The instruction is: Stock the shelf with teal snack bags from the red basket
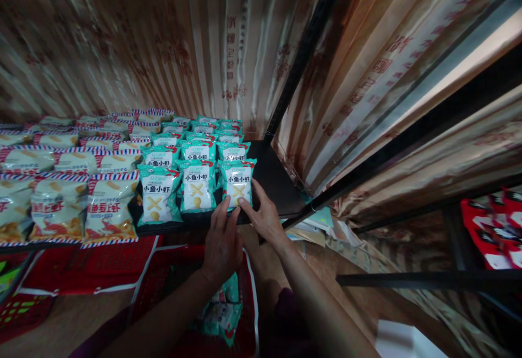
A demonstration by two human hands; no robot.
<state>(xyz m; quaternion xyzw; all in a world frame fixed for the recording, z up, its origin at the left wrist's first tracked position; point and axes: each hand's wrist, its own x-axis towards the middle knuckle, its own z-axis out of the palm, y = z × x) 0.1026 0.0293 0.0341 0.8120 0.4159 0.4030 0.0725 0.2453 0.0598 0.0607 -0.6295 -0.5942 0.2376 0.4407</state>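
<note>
A teal and white snack bag [238, 180] stands at the front right of the teal group on a black shelf [281, 184]. Around its right side my right hand [265, 217] is closed, thumb on the lower front, the other fingers partly hidden. My left hand [222, 244] has its fingers stretched out, their tips against the bag's lower left edge. Immediately left stand two more front teal bags, a middle one [197, 187] and a left one [159, 195], with further rows behind them.
White-and-red snack bags [112, 206] fill the shelf's left part. Below the shelf stands a red basket [250, 293] holding more teal bags [222, 317]. Black metal posts [302, 59] and patterned curtains [163, 37] enclose the back and right. Red packages [489, 233] sit far right.
</note>
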